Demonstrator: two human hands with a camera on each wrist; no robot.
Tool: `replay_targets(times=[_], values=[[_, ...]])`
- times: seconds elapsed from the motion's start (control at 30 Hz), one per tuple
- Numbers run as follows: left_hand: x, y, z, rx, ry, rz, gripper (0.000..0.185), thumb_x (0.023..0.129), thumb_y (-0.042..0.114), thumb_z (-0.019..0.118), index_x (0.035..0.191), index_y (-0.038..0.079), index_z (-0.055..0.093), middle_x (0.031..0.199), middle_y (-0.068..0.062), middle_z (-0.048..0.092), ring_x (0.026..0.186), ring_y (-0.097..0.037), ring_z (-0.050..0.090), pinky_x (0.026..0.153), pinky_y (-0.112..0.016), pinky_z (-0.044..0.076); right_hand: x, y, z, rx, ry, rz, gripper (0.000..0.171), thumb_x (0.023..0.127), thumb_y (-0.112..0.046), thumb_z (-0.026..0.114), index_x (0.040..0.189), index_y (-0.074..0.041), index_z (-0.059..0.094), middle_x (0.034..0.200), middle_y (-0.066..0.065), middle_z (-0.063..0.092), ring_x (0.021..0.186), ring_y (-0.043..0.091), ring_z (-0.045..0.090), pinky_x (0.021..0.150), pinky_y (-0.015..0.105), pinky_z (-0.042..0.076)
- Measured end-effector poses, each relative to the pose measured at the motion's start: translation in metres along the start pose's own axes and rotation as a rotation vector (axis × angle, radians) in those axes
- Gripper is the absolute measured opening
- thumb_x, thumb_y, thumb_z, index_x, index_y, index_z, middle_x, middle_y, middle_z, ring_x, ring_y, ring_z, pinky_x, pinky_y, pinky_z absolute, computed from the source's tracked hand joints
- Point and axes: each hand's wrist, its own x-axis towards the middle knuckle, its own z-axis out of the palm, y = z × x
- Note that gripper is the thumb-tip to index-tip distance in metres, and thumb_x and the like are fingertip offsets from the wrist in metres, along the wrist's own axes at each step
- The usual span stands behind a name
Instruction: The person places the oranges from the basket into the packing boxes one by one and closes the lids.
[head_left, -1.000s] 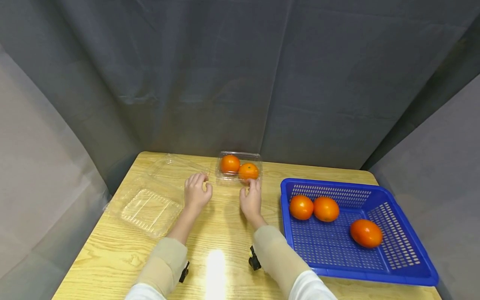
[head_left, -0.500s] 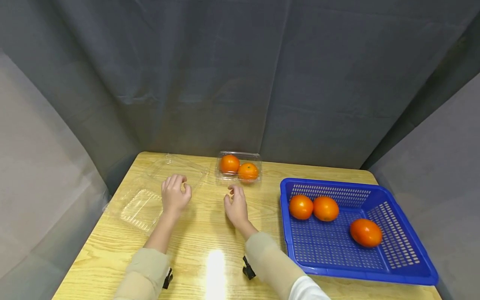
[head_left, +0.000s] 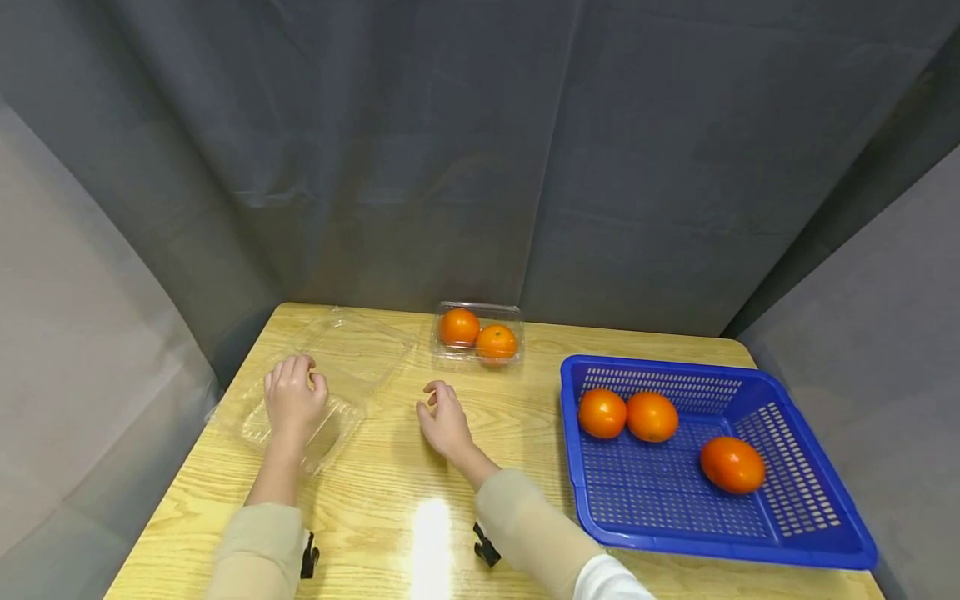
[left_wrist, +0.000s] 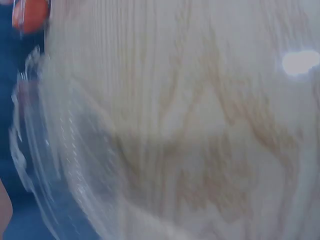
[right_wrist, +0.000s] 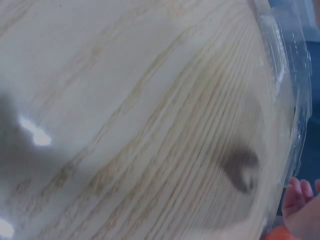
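Clear plastic flexes, so we take the open box (head_left: 300, 417) by its rim, not its thin lid. Our left hand (head_left: 294, 402) hovers over it at the table's (head_left: 420, 517) left, fingers loosely curled; our right (head_left: 444, 418) rests beside, relaxed, empty.

Our left hand (head_left: 294, 398) covers part of the clamshell (head_left: 330, 375). Both wrist views blur; an orange (left_wrist: 30, 14) and fingers (right_wrist: 299, 196) are cut by the edges.
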Motion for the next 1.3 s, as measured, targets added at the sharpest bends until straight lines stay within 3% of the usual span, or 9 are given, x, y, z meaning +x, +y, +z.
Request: replay_targets(times=[0.27,0.57,0.9,1.17,1.3], values=[[-0.007,-0.034,-0.015,0.043,-0.147,-0.188,0.015,0.082,0.001,0.049,0.094,-0.004,0.056,0.097,-0.020,0.056,0.090,-0.037,0.047,0.079,-0.049,0.033,-0.006,-0.011,0.008,0.064,-0.129,0.026,0.030,0.091,-0.018,0.051,0.116,-0.001,0.047,0.090,0.007,0.048,0.071,0.012,0.048,0.057,0.023,0.040],[-0.007,-0.060,-0.017,0.108,-0.185,-0.311,0.021,0.082,0.001,0.048,0.101,-0.005,0.053,0.109,-0.022,0.047,0.104,-0.042,0.038,0.087,-0.054,0.027,-0.012,-0.020,0.019,0.218,-0.322,0.110,0.035,0.092,-0.021,0.050,0.120,-0.002,0.042,0.097,0.005,0.051,0.068,0.012,0.049,0.052,0.022,0.040],[-0.008,-0.070,-0.021,0.116,-0.286,-0.405,0.047,0.080,0.003,0.051,0.125,-0.007,0.040,0.128,-0.025,0.038,0.121,-0.042,0.029,0.099,-0.056,0.017,-0.021,-0.030,0.032,0.276,-0.512,0.119,0.045,0.093,-0.025,0.048,0.130,-0.003,0.037,0.111,0.006,0.052,0.092,0.020,0.056,0.068,0.029,0.047],[-0.010,-0.068,-0.025,0.124,-0.440,-0.487,0.054,0.082,0.007,0.047,0.132,-0.007,0.033,0.131,-0.029,0.035,0.122,-0.045,0.027,0.103,-0.058,0.010,-0.025,-0.038,0.038,0.352,-0.582,0.140,0.052,0.093,-0.024,0.049,0.137,-0.001,0.031,0.119,0.009,0.051,0.103,0.027,0.055,0.081,0.036,0.048],[-0.012,-0.068,-0.025,0.130,-0.474,-0.515,0.055,0.084,0.008,0.049,0.134,-0.007,0.031,0.130,-0.030,0.036,0.121,-0.047,0.027,0.103,-0.058,0.009,-0.026,-0.037,0.041,0.364,-0.610,0.153,0.056,0.094,-0.026,0.048,0.139,-0.001,0.028,0.126,0.011,0.048,0.109,0.027,0.052,0.086,0.039,0.047]])
